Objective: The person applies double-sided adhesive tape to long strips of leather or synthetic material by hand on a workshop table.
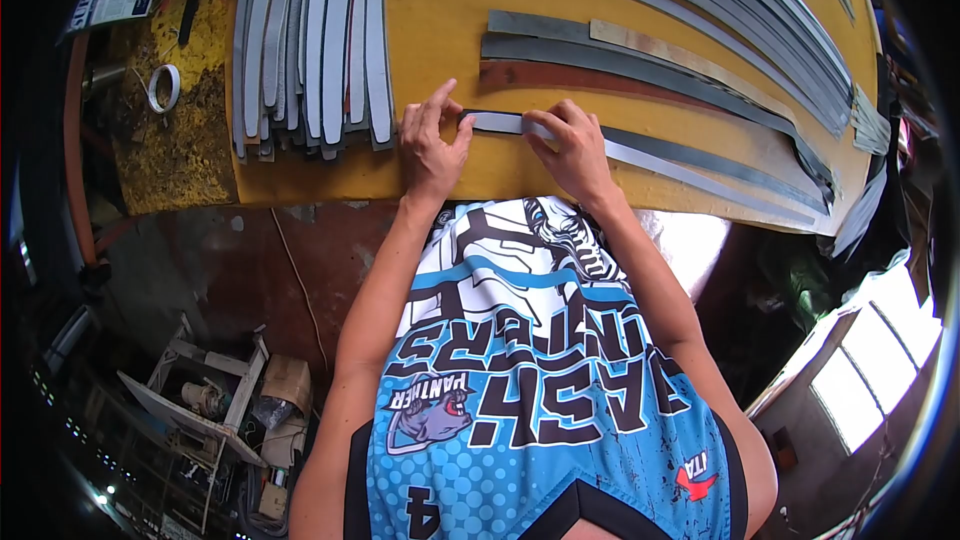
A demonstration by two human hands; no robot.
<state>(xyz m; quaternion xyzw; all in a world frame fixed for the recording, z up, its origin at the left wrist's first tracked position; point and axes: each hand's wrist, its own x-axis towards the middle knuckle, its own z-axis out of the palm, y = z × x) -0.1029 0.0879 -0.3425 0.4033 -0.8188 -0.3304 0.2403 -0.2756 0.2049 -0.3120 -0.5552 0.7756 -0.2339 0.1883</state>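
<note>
A pale grey strip [496,122] lies lengthwise over a dark strip [680,152] near the table's front edge; both run off to the right, where they fan apart. My left hand [432,147] is at their rounded left end, thumb and index finger pinching it, the other fingers raised. My right hand [572,148] is closed on the pale strip a short way along, fingertips bent down onto it. What lies beneath the right fingers is hidden.
Left of my hands lies a stack of grey strips [318,40]. Beyond, long curved strips [690,15] and a reddish-brown strip [560,78] rest on the yellow table [430,15]. A tape roll [163,87] sits far left. A small wooden frame [200,380] stands below.
</note>
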